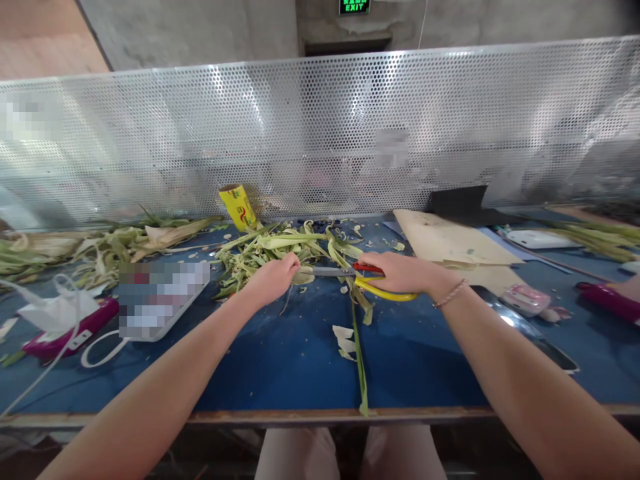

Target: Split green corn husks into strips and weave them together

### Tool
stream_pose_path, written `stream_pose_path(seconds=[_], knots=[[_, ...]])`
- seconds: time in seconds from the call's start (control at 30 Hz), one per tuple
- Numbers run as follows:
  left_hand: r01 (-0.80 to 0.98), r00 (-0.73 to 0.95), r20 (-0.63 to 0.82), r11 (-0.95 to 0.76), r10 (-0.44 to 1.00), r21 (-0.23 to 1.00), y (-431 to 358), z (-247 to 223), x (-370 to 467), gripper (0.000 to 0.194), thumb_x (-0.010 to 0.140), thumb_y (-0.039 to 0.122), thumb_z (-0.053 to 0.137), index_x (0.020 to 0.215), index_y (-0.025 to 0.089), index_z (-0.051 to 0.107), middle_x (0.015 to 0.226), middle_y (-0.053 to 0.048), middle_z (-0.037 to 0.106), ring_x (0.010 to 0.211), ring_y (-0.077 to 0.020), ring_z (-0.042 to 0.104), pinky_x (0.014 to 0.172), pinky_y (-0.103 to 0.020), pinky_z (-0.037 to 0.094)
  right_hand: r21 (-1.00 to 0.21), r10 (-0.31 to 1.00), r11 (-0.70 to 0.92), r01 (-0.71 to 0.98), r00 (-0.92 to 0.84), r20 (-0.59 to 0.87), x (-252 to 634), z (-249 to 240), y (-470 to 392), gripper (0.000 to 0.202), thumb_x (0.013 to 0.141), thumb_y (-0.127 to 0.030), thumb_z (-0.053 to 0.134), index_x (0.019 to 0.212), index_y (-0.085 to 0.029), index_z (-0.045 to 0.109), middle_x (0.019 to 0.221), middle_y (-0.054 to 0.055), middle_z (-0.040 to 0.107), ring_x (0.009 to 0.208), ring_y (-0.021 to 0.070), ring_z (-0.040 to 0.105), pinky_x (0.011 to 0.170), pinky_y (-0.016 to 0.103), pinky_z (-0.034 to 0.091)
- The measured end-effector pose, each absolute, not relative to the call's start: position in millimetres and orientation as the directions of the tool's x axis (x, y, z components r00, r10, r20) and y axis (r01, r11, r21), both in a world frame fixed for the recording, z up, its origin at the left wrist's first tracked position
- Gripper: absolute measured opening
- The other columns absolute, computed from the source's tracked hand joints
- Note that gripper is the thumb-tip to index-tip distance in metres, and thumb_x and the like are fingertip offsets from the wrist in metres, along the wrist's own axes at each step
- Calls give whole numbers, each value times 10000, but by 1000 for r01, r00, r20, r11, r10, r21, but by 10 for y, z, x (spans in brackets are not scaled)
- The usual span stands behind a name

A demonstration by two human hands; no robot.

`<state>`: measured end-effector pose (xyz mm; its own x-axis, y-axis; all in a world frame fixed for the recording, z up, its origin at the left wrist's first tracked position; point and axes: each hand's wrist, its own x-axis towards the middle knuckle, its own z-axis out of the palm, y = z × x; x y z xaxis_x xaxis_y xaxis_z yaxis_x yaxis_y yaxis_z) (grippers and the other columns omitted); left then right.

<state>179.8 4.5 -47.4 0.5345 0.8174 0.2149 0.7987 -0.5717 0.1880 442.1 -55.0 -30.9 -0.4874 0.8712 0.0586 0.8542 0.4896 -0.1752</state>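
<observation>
Scissors (333, 272) among corn husks — a heap of loose strips (280, 245), one long strip (360, 373) not cut short.
Over the blue table (290, 380), the right hand (403, 272) grips them; the left hand (274, 279) pinches a husk piece (303, 275) near the tips.

Single head-worn view, looking forward and down from above the near edge over the blue table (300, 373) to the perforated metal screen (320, 133).
</observation>
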Motion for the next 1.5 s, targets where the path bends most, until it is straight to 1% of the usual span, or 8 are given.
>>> stream_pose_path(seconds=[0.1,0.2,0.33,0.63,0.97,1.1,1.3,1.5], knots=[[806,548,182,-574,817,149,38,-462,1800,259,852,289,248,921,182,473,636,-34,532,582,-178,516,517,-256,306,-188,865,500,846,-499,52,4422,-301,-550,334,812,-418,408,1020,-179,513,1028,94,592,842,212,555,680,291,388],[809,557,180,-579,811,104,42,-466,1801,269,857,282,239,936,169,470,649,-40,545,600,-177,533,517,-257,314,-188,859,508,840,-509,47,4422,-290,-554,339,821,-441,382,979,-175,519,973,90,604,814,209,558,674,294,388],[803,578,181,-594,796,48,51,-479,1800,271,862,279,234,958,165,461,667,-46,568,612,-183,552,530,-263,335,-177,857,513,840,-514,47,4429,-289,-553,294,821,-412,388,955,-182,515,943,78,606,790,201,556,662,290,384],[800,591,177,-601,787,-2,36,-463,1798,278,873,277,221,966,160,455,655,-42,574,605,-179,571,525,-260,352,-191,853,517,834,-520,42,4432,-275,-555,252,830,-389,376,895,-189,514,883,62,608,728,175,550,617,270,366],[777,629,145,-622,764,-93,71,-486,1779,287,876,264,210,972,144,453,677,-68,590,613,-186,586,537,-268,380,-170,860,508,845,-510,33,4441,-279,-540,203,805,-337,401,901,-196,510,939,59,606,784,183,556,626,270,368],[783,622,139,-608,770,-132,92,-478,1763,298,878,262,194,992,145,444,656,-66,584,581,-188,575,520,-267,368,-153,886,463,873,-462,43,4453,-270,-570,258,799,-434,399,873,-196,468,873,69,612,710,184,556,579,271,364],[855,519,235,-506,822,-118,138,-455,1718,288,875,258,208,1003,153,444,654,-70,587,594,-194,570,545,-273,357,-177,930,363,915,-366,13,4519,-295,-577,373,785,-543,359,897,-193,418,789,74,609,622,177,542,535,273,357],[870,493,269,-478,827,-122,137,-459,1721,267,872,255,230,991,143,442,643,-67,586,588,-184,568,532,-262,344,-215,917,391,895,-398,9,4517,-333,-549,414,765,-580,370,905,-196,433,850,87,615,689,198,561,576,285,375]])
